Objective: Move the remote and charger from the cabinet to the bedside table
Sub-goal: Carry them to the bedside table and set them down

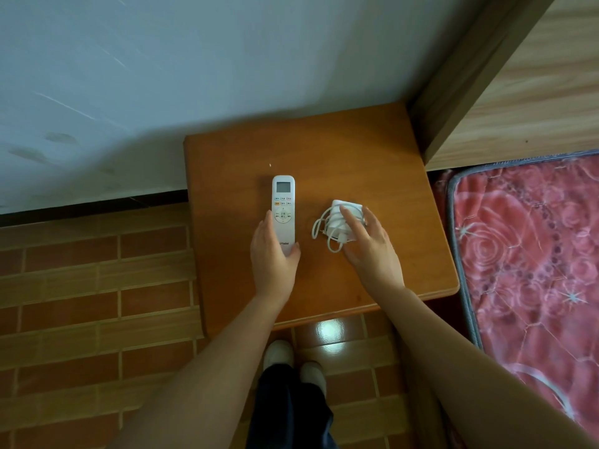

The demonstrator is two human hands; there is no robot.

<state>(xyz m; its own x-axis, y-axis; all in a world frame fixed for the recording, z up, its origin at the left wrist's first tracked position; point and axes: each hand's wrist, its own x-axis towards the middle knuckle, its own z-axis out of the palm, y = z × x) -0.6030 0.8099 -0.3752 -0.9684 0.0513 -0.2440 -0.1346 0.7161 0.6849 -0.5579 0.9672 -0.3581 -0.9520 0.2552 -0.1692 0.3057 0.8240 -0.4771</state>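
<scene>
A white remote (283, 205) with a small screen lies flat on the orange-brown bedside table (340, 150), left of centre, screen end pointing at the wall. My left hand (274, 257) cups its near end, fingers along its left side and thumb at its lower right. A white charger (337, 222) with its coiled cable rests on the table to the right of the remote. My right hand (372, 244) lies over the charger's right side, fingers spread across the top.
A pale wall (162, 76) backs the table. On the right are a wooden headboard (518, 85) and a bed with a red floral cover (531, 247). Brick-pattern floor tiles (90, 286) spread to the left, and my feet (291, 361) stand before the table.
</scene>
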